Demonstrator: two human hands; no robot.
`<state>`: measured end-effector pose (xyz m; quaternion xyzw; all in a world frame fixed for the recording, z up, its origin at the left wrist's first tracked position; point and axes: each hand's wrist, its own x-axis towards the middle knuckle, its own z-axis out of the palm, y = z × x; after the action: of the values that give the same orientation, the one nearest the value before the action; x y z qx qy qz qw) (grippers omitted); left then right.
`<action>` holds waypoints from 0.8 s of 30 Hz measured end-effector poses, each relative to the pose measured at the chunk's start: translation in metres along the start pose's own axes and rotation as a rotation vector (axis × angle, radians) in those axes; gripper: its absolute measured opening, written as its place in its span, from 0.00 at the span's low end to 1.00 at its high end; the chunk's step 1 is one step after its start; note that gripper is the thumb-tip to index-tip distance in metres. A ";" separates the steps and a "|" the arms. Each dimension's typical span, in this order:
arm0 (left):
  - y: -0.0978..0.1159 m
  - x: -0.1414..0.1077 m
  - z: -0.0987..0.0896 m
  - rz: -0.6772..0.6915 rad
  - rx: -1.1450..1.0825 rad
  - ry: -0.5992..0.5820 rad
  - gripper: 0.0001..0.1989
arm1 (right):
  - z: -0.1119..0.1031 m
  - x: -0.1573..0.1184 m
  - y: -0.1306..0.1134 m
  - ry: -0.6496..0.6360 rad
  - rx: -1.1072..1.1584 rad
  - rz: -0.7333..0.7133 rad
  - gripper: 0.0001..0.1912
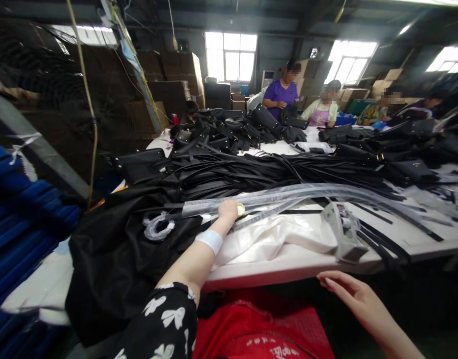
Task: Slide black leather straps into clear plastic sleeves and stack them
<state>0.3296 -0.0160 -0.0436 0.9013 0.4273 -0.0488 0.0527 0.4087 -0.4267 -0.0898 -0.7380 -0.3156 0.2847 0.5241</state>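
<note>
My left hand (228, 209) reaches over the table, its fingers closed at the edge of a small yellow-rimmed roll of tape (241, 210). Under and beside it runs a long bundle of straps in clear plastic sleeves (288, 193). A coil of clear plastic (159, 226) lies to the left on black sheet material (127, 254). My right hand (346, 290) hangs in front of the table edge, loosely curved, with nothing visible in it. Above it, on the table, stands a pale tape dispenser (343, 232). White cloth or film (273, 239) lies between the left hand and the dispenser.
Many black straps (266, 172) stretch across the table, with heaped black bags (232, 130) behind. Several people work at the far side, one in a purple shirt (280, 94). Blue stacked material (23, 214) and a slanting metal post (42, 144) stand at left.
</note>
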 end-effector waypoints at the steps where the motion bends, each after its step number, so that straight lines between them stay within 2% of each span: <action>1: -0.005 0.001 -0.004 -0.011 0.012 0.019 0.16 | -0.002 0.000 0.002 0.014 0.010 0.007 0.24; 3: -0.014 0.001 -0.010 -0.028 0.027 0.044 0.15 | -0.003 0.000 0.004 0.036 0.031 0.015 0.24; 6: -0.023 -0.003 -0.012 -0.024 0.029 0.041 0.15 | 0.004 0.003 0.007 -0.024 0.048 0.027 0.23; 12: -0.028 -0.017 0.004 0.025 0.033 -0.003 0.14 | 0.021 0.014 0.020 -0.132 0.042 0.028 0.23; 16: -0.034 -0.022 0.010 0.061 0.026 0.042 0.13 | 0.022 0.016 0.028 -0.155 0.028 0.041 0.24; 20: -0.040 -0.034 0.012 0.189 0.012 0.151 0.15 | 0.019 0.014 0.034 -0.125 0.014 0.052 0.26; 24: -0.044 -0.051 0.025 0.350 0.029 0.215 0.15 | 0.017 0.014 0.040 -0.141 0.041 0.064 0.26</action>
<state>0.2622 -0.0307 -0.0639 0.9624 0.2667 0.0516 0.0016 0.4115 -0.4155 -0.1337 -0.7150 -0.3219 0.3590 0.5063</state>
